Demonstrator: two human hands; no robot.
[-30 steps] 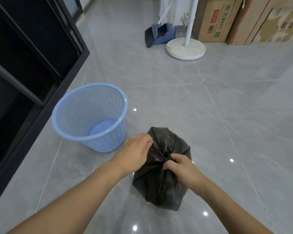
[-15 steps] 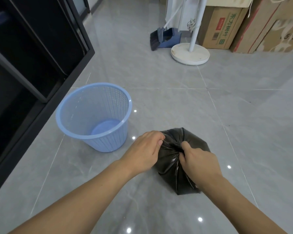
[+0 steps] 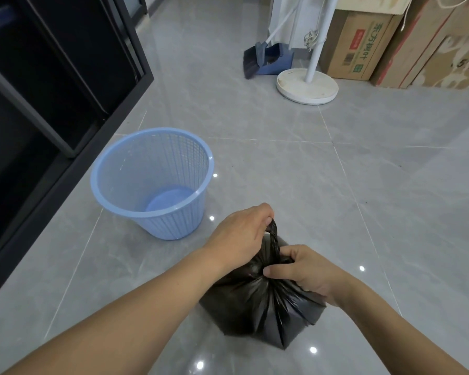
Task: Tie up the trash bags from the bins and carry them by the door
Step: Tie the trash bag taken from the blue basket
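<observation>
Grey glossy floor tiles [image 3: 282,163], with the crumpled black plastic trash bag [image 3: 257,307] just right of the empty blue mesh plastic bin [image 3: 152,182]. Left hand [image 3: 241,236] grips the twisted tail, right hand [image 3: 301,269] pinches the neck. Best to cinch that knot snug, low against the bag.

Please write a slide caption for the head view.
Both hands gather the black trash bag neck beside the empty blue bin.
</observation>
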